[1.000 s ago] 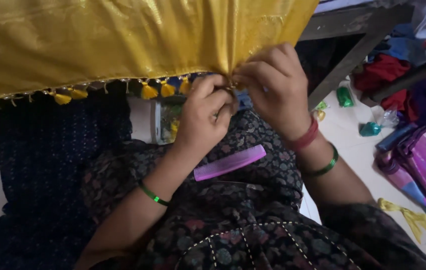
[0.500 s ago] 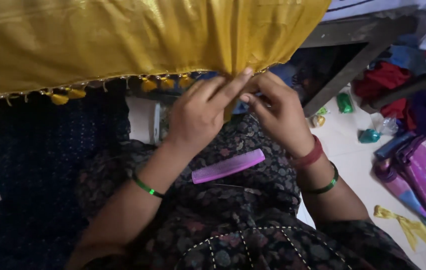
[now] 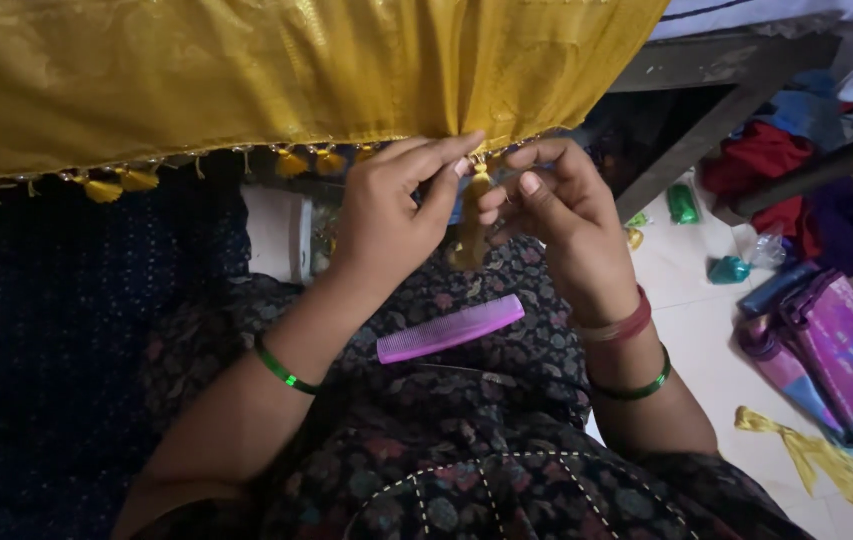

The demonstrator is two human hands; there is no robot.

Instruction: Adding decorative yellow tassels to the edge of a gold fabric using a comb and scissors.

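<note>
Fingers [image 3: 462, 165] of both your hands now pinch one yellow tassel [image 3: 471, 225] hanging from the gold cloth's [image 3: 247, 80] hem, where earlier they worked at the edge itself; the purple comb [image 3: 450, 328] rests on your lap.

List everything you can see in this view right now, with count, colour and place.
Cloth: one, golden yellow, draped across the top.
Tassels: several, yellow, hanging along the cloth's lower edge.
Loose tassel: one, yellow, held between both hands.
Comb: one, purple, lying on the lap.
Bag: one, purple and pink, on the floor at right.
Fabric strip: one, yellow, on the floor at lower right.
Clothes pile: red, blue and purple, upper right.
Left hand: green bangle, pinching at the cloth's edge.
Right hand: red and green bangles, fingers on the tassel.
</note>
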